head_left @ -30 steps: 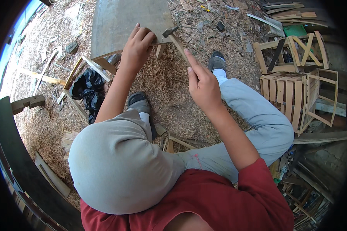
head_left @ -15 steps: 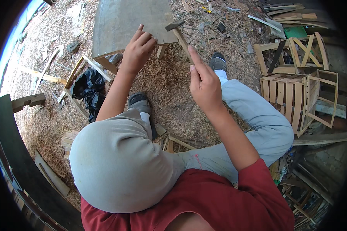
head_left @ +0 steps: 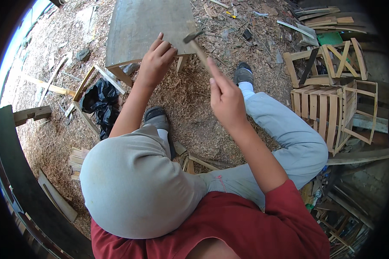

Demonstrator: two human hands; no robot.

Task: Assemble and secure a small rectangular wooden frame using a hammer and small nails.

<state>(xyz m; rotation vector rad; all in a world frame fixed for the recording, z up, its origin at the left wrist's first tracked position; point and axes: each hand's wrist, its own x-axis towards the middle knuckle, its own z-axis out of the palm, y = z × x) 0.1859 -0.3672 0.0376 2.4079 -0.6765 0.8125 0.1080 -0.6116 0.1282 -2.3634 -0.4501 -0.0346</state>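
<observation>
My right hand is closed round the wooden handle of a hammer, with the index finger stretched along it. The dark hammer head is over the near right corner of a grey-brown wooden panel, close to my left hand. My left hand rests at the panel's near edge. Its fingers are curled in a pinch with one finger raised, and what they hold, if anything, is too small to make out. Short wooden legs show beneath the panel.
Wood shavings cover the ground. A wooden frame with a black plastic bag lies to the left. Slatted wooden crates and stacked wood strips are on the right. A dark curved beam runs along the left side.
The hammer head has come down and slightly left, nearer to the panel's edge and my left hand. My left hand stays at the edge, with its fingers still curled.
</observation>
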